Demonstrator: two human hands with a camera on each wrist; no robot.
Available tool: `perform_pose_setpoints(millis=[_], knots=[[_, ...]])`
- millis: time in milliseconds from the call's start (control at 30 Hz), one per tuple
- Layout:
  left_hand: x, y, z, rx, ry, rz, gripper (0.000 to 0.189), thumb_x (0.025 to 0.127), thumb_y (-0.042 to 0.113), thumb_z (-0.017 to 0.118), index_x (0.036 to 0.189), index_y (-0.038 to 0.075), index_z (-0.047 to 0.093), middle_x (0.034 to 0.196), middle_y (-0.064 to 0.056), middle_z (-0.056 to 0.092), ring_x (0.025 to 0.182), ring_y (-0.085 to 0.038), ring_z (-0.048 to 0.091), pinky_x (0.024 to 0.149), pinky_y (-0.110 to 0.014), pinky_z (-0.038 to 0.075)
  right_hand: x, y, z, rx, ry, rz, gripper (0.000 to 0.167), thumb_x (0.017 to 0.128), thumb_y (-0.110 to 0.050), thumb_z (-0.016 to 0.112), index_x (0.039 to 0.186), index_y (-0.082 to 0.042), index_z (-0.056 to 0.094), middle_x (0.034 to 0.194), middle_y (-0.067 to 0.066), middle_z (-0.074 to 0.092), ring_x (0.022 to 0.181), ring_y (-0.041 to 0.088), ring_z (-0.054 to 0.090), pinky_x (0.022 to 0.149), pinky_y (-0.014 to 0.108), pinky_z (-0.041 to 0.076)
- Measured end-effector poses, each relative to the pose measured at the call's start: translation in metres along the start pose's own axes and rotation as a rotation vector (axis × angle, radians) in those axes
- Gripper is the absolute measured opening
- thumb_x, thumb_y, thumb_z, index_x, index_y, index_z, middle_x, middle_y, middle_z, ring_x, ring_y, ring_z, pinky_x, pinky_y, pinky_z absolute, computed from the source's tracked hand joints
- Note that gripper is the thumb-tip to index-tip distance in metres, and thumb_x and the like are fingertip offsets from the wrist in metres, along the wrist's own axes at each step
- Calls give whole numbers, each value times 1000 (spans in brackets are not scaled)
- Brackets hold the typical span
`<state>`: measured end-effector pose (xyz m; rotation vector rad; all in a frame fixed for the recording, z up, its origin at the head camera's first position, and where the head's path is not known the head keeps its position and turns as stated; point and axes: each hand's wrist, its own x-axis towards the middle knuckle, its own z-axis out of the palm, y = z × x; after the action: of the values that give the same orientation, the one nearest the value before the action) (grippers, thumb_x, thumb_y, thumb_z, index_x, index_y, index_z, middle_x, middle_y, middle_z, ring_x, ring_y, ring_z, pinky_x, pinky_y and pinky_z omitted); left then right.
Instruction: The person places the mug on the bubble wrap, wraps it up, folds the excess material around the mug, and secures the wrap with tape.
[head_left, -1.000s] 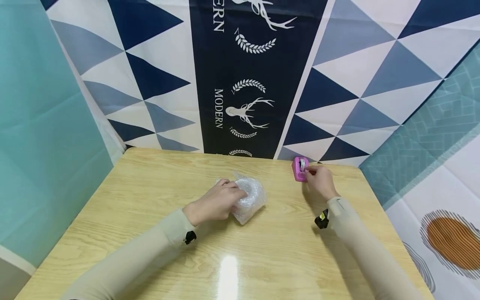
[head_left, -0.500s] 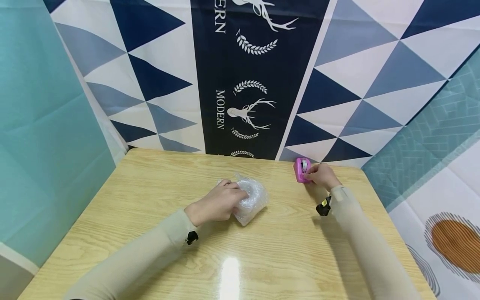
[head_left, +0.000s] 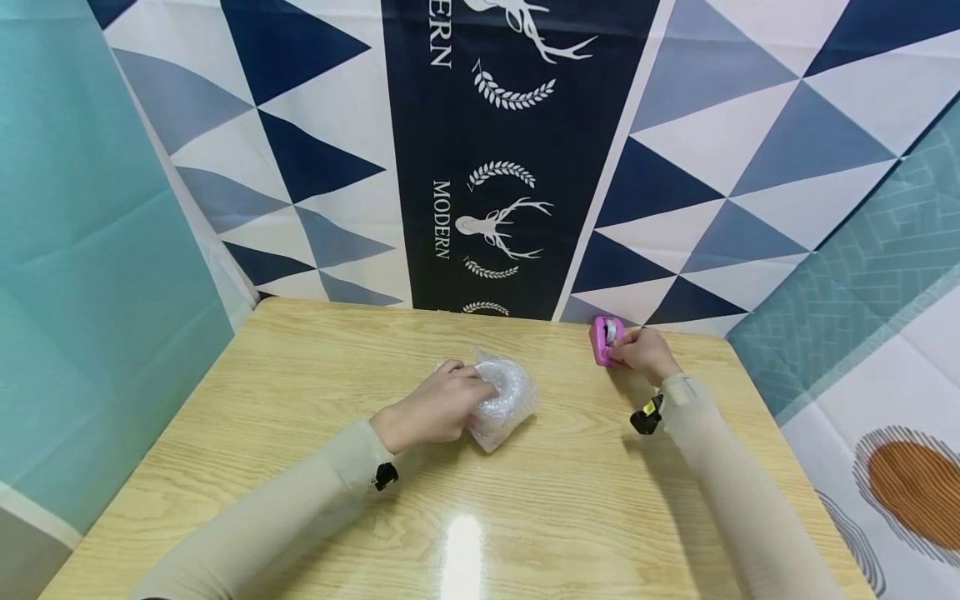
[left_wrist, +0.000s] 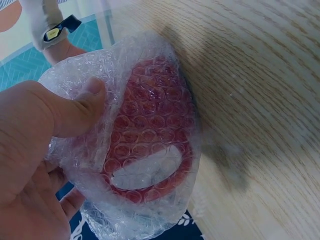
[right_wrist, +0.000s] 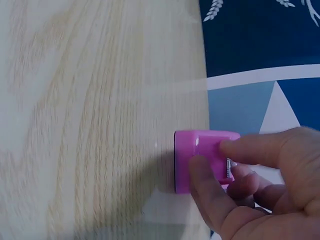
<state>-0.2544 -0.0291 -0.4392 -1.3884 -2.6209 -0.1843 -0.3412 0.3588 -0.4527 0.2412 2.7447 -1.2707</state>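
Observation:
Near the middle of the table, my left hand (head_left: 438, 404) grips a bubble-wrapped bundle (head_left: 512, 398). Through the wrap, the left wrist view shows something red (left_wrist: 152, 110) with a pale oval patch (left_wrist: 149, 169); its kind is hidden. The thumb presses on the wrap, while the other fingers lie mostly behind it. At the far right edge of the table, my right hand (head_left: 651, 353) pinches the near end of a pink tape dispenser (right_wrist: 185, 165). A toothed metal cutter (right_wrist: 229, 168) shows between its fingers. A small roll of tape (head_left: 611, 330) sits in the dispenser.
Both things are on a light wood-grain table (head_left: 315, 500). Behind its far edge hangs a patterned cloth (head_left: 480, 167) with triangles and deer heads. A teal cloth (head_left: 97, 250) stands at the left, and another patterned cloth (head_left: 885, 400) at the right.
My right fingers have shifted from beside the tape roll to the near end of the dispenser. The left hand keeps its grip on the bundle. The head view has shifted slightly.

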Motion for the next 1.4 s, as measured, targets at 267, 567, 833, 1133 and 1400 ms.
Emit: perform_pose_setpoints(millis=[267, 567, 833, 1133, 1400], knots=[[1, 1, 1, 0, -1, 0, 50, 81, 14, 85, 127, 14, 68, 127, 3, 72, 117, -18, 64, 109, -41, 44, -4, -6, 0, 188, -35, 89, 43, 104, -16, 56, 134, 15, 52, 119, 23, 60, 91, 18, 68, 95, 40, 60], [0, 1, -2, 6, 0, -6, 50, 80, 14, 86, 127, 14, 68, 127, 2, 72, 117, -19, 64, 110, -41, 44, -4, -17, -4, 213, -54, 150, 43, 106, -19, 53, 131, 16, 52, 110, 15, 58, 95, 21, 63, 94, 40, 60], [-1, 3, -2, 0, -13, -15, 50, 81, 14, 85, 128, 14, 67, 128, 1, 72, 119, -19, 64, 112, -43, 42, -4, -10, -1, 308, -53, 247, 33, 104, -21, 55, 121, 6, 58, 79, -1, 71, 76, 13, 70, 79, 34, 63], [-3, 3, 0, 8, 6, -13, 49, 80, 13, 85, 126, 14, 68, 127, 2, 72, 119, -19, 64, 111, -44, 44, -9, -9, 9, 432, -25, 236, 33, 106, -20, 51, 125, 7, 57, 73, -3, 73, 74, 8, 70, 78, 28, 61], [-3, 5, -3, 3, 7, -11, 49, 81, 11, 85, 126, 14, 68, 127, 2, 72, 120, -19, 64, 112, -45, 44, -9, -9, 11, 473, -21, 240, 38, 106, -16, 48, 133, 11, 53, 72, -3, 71, 73, 6, 71, 83, 28, 61]])
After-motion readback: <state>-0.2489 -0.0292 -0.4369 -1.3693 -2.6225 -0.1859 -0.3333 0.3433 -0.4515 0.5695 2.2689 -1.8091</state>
